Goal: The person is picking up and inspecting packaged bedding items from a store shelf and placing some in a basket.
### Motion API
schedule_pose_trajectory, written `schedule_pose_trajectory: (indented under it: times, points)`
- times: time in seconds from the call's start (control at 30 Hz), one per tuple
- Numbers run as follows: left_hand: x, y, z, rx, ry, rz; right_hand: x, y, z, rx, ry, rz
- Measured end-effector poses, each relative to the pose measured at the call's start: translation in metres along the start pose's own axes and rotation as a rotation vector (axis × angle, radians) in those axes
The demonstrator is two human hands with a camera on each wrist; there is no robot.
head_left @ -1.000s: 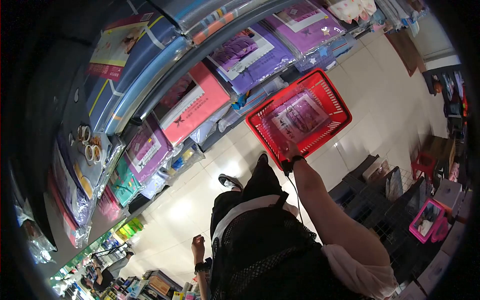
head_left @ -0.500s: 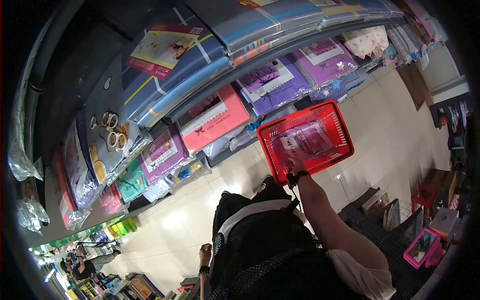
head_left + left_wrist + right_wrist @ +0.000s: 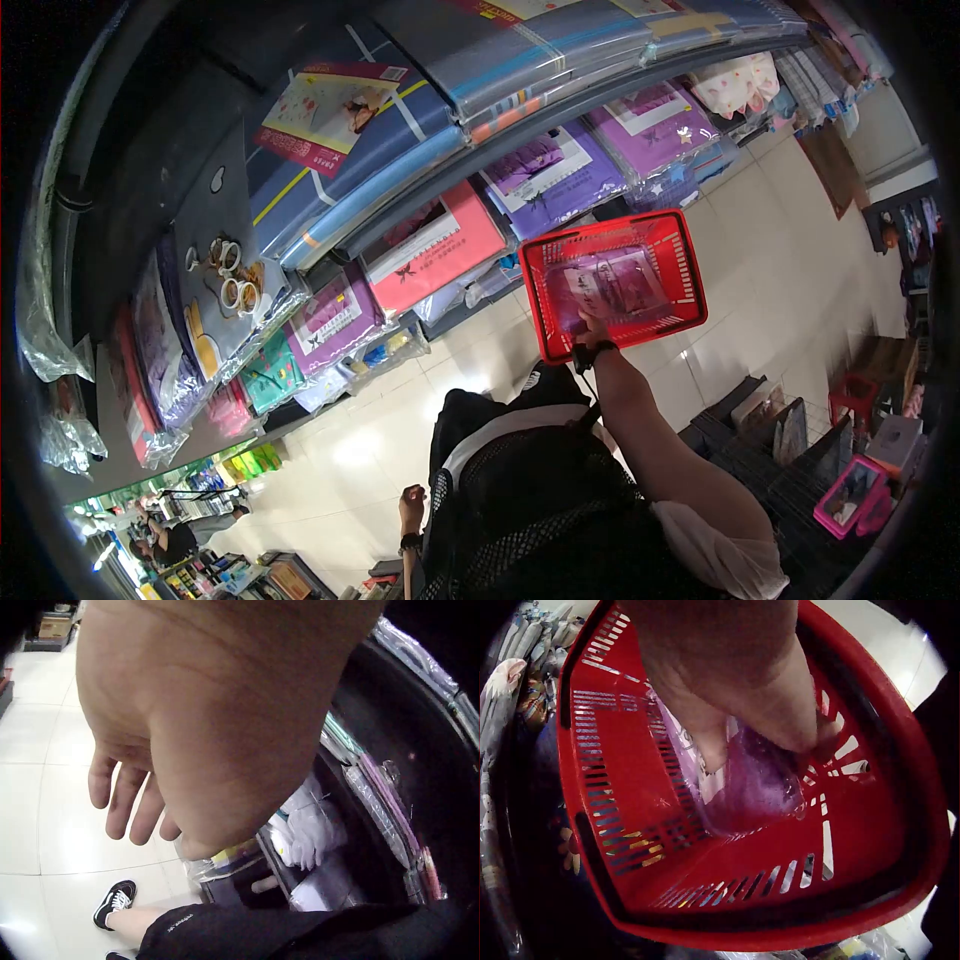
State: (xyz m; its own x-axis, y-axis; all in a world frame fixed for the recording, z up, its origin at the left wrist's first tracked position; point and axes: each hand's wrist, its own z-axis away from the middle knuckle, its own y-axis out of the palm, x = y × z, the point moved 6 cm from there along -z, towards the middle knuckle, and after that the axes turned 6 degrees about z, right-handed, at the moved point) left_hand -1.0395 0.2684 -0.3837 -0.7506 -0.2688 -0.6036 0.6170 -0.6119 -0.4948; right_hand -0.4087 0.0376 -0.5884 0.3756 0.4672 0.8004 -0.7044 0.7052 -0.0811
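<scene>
My right hand [image 3: 592, 328] is at the near side of a red plastic shopping basket [image 3: 610, 228] and holds it up off the floor. In the right wrist view the palm and thumb cover what the fingers curl round; slotted walls of the basket [image 3: 679, 881] surround the hand. A purple plastic-wrapped package [image 3: 640, 285] with a pale printed insert lies inside the basket, close below the thumb. My left hand [image 3: 412, 507] hangs beside the body with nothing in it. Its fingers [image 3: 124, 802] point loosely downward in the left wrist view.
Shelves to the left and ahead carry wrapped bedding, including a coral pack [image 3: 435, 250] and a violet pack [image 3: 555, 180]. Pale floor tiles [image 3: 745, 265] run along the aisle. Black wire racks [image 3: 735, 420] stand at the right. Another person [image 3: 175, 540] is far off at lower left.
The view has turned, shifting the shelves rightward and down. The basket sits a little lower in the frame, still with my right hand and the package in it. My left hand keeps hanging.
</scene>
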Motion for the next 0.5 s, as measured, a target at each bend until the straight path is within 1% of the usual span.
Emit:
schedule_pose_trajectory:
  times: [0.03, 0.07, 0.13, 0.17, 0.2, 0.23, 0.3, 0.33, 0.37, 0.4, 0.43, 0.47, 0.5]
  points:
    - [-0.007, 0.002, 0.002, 0.002, -0.011, -0.076, 0.011, -0.005, 0.005, -0.064, -0.156, 0.297]
    - [-0.001, 0.001, 0.001, 0.006, -0.021, -0.152, 0.0, -0.006, 0.001, -0.065, -0.15, 0.298]
    - [-0.001, 0.002, 0.003, 0.026, -0.018, -0.109, -0.02, -0.007, -0.008, -0.096, -0.132, 0.231]
    - [-0.007, 0.002, 0.006, 0.025, -0.035, -0.184, -0.014, -0.01, -0.001, -0.101, -0.126, 0.232]
    - [-0.013, 0.003, 0.009, 0.023, -0.053, -0.258, -0.012, -0.014, 0.006, -0.107, -0.072, 0.173]
    - [-0.01, 0.004, 0.009, 0.028, -0.054, -0.26, -0.001, -0.017, 0.017, -0.112, -0.021, 0.114]
    - [0.0, 0.006, 0.009, 0.005, 0.001, -0.05, 0.013, -0.023, 0.036, -0.123, 0.083, -0.003]
    - [0.005, 0.006, 0.009, 0.012, -0.002, -0.049, 0.01, -0.028, 0.04, -0.128, 0.11, -0.028]
    - [0.01, 0.005, 0.006, 0.034, -0.003, -0.129, 0.006, -0.033, 0.044, -0.134, 0.136, -0.054]
    - [0.014, 0.004, 0.003, 0.056, -0.004, -0.208, 0.008, -0.038, 0.052, -0.119, 0.044, 0.208]
    - [0.036, 0.005, -0.008, 0.094, -0.109, -0.257, 0.007, -0.041, 0.058, -0.1, -0.049, 0.469]
    - [0.038, 0.008, -0.007, 0.096, -0.111, -0.256, 0.002, -0.046, 0.066, -0.1, -0.047, 0.471]
    - [0.037, 0.009, -0.005, 0.09, -0.064, -0.123, -0.003, -0.051, 0.076, -0.118, -0.062, 0.428]
